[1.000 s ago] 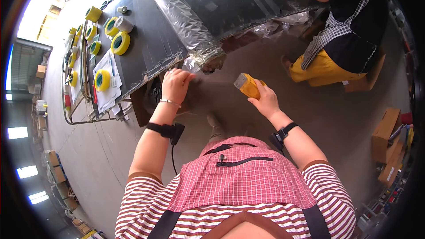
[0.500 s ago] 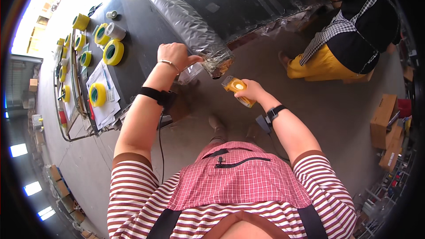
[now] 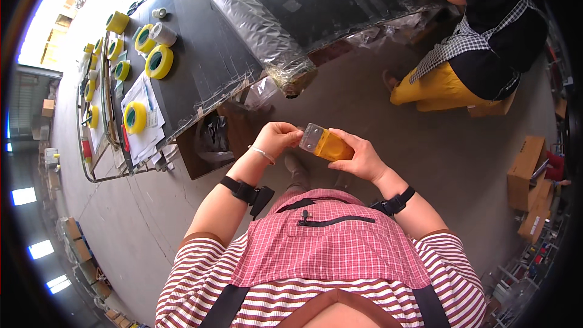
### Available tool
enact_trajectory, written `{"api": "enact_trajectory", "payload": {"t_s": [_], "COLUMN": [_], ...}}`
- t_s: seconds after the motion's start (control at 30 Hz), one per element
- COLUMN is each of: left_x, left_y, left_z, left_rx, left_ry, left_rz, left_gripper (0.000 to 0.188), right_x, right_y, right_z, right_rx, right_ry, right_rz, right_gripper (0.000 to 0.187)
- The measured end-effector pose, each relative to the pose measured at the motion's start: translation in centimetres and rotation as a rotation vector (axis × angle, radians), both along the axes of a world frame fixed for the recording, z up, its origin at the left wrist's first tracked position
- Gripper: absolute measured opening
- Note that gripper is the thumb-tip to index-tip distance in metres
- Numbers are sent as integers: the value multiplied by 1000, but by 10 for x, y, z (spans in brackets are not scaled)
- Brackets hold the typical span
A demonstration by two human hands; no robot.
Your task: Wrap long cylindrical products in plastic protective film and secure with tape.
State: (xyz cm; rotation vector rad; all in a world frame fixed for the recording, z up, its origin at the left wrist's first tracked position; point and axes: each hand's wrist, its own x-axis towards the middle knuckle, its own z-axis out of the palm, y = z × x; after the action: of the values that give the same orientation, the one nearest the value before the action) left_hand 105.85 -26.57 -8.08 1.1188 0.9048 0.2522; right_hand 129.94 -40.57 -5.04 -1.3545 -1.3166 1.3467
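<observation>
My right hand is wrapped around a yellow tape dispenser, its grey cutter end facing left. At that end my left hand has thumb and forefinger pinched together. Whatever lies between those fingertips, perhaps a tape end, is too small to make out. Just beyond my hands, a long roll wrapped in silvery plastic film lies across the black table. Its near end, bound with clear tape, sticks out past the table edge.
Several yellow tape rolls, papers and scissors lie on the table's left part. Under it stands an open box with plastic inside. A co-worker in a checked apron stands at the right, near cardboard boxes.
My left hand has left the roll's end and come down to the dispenser's cutter end. My right hand has drawn the dispenser slightly nearer to me and turned it toward the left.
</observation>
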Motion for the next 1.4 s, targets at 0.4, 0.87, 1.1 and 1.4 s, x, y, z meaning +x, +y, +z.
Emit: {"api": "enact_trajectory", "payload": {"t_s": [0.4, 0.87, 1.1, 1.4], "left_x": [-2, 23, 57, 41], "left_y": [115, 177, 134, 108], "left_z": [60, 55, 33, 9], "left_rx": [1706, 1478, 1590, -347], "left_ry": [429, 500, 288, -59], "left_rz": [-160, 240, -200, 600], "left_gripper": [11, 37, 64, 79], "right_x": [-16, -16, 9, 36], "right_y": [56, 103, 56, 32], "right_z": [-96, -140, -77, -3], "right_rx": [12, -622, -679, -476], "right_ry": [-781, -85, -57, 49], "right_rz": [-379, -185, -365, -567], "right_gripper": [76, 44, 43, 54]}}
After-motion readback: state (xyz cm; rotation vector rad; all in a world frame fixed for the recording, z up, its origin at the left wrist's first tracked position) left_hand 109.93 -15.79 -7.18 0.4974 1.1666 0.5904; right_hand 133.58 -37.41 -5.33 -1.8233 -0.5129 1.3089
